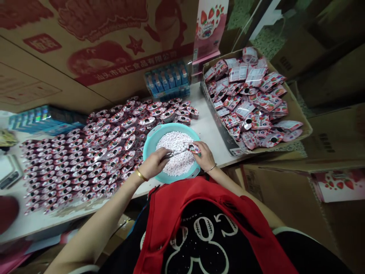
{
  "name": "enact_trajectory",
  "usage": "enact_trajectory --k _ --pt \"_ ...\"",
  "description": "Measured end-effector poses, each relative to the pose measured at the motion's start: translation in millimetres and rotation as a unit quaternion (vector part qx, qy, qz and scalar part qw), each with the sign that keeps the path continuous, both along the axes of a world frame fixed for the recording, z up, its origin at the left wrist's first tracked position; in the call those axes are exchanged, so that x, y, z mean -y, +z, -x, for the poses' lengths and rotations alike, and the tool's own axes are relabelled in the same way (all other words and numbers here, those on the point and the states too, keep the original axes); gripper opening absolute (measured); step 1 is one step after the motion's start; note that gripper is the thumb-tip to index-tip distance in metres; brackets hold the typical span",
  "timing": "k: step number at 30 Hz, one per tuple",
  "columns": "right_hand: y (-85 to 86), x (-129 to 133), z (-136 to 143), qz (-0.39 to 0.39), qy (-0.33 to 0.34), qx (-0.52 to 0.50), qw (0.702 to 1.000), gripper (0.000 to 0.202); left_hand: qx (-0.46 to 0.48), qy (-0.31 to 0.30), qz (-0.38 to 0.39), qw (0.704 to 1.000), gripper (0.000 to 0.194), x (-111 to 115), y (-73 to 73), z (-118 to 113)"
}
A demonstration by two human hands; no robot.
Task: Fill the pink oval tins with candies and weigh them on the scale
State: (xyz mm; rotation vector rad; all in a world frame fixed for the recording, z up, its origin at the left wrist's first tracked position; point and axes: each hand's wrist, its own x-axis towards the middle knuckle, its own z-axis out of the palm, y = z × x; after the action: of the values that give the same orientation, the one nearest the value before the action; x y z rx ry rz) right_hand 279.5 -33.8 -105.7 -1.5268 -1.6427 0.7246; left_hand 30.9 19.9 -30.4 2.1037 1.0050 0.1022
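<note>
A turquoise plastic basin [148, 142] full of small white pellets [178, 166] stands at the table's front edge. My left hand [154, 163] reaches over its left side, closed on the handle of a slim metal spoon [177, 153] that points right. The spoon's far end lies close to a small strawberry-print packet [194, 148]; whether it is inside the packet I cannot tell. My right hand [204, 156] grips this packet over the basin's right rim, its oval end facing up.
Rows of similar packets [94, 152] stand upright on the white table [199, 99] at left. A carton [224, 135] heaped with loose packets sits at right. Blue boxes [168, 80] and a large printed cardboard box [99, 57] are behind; a scale [8, 171] is far left.
</note>
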Motion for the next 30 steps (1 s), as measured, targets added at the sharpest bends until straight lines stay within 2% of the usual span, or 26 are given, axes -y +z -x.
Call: enact_trajectory --k 2,5,7,9,11,14,17,19,21,25,27,30 --pt "-0.6 -1 7 -0.011 0.026 0.002 1.0 0.043 -0.099 -0.02 -0.018 0.995 0.023 0 25.5 -17" --pt "-2.9 -2 15 -0.014 0.05 -0.011 0.999 0.046 -0.233 -0.021 -0.054 0.971 0.023 2 56.6 -41" --pt "-4.5 -2 17 -0.013 0.049 -0.033 0.998 0.045 -0.263 -0.018 -0.073 0.962 0.024 2 69.7 -48" --pt "-4.8 -2 18 -0.013 0.041 -0.059 0.997 0.041 -0.253 -0.005 -0.084 0.964 0.015 -4 72.5 -48" --pt "-2.6 -1 19 -0.006 0.034 -0.081 0.996 0.037 -0.202 0.027 -0.082 0.976 0.011 -11 62.7 -42" --pt "4.2 -2 22 0.004 0.035 -0.103 0.994 0.035 -0.08 0.081 -0.058 0.992 0.021 -21 30.8 -38" --pt "9.5 -6 25 0.003 0.034 -0.11 0.993 0.035 0.003 0.088 -0.043 0.995 0.012 -26 -1.5 -49" --pt "10.0 -11 24 -0.003 0.017 -0.106 0.994 0.032 0.018 0.075 -0.051 0.996 0.006 -28 -12.9 -65" --pt "8.7 -18 18 -0.009 -0.015 -0.1 0.995 0.025 0.017 0.068 -0.069 0.995 0.006 -31 -14.6 -83" --pt "-2.4 -44 -9 -0.018 -0.1 -0.108 0.989 0.012 0.079 0.059 -0.097 0.99 0.008 -47 -5.2 -114" --pt "-15.3 -64 -25 -0.011 -0.126 -0.14 0.982 0.017 0.124 0.08 -0.101 0.984 0.01 -58 -2.8 -116" --pt "-43.6 -97 -44 0.033 -0.146 -0.176 0.973 0.028 0.135 0.143 -0.082 0.977 0.015 -68 -7.6 -97"
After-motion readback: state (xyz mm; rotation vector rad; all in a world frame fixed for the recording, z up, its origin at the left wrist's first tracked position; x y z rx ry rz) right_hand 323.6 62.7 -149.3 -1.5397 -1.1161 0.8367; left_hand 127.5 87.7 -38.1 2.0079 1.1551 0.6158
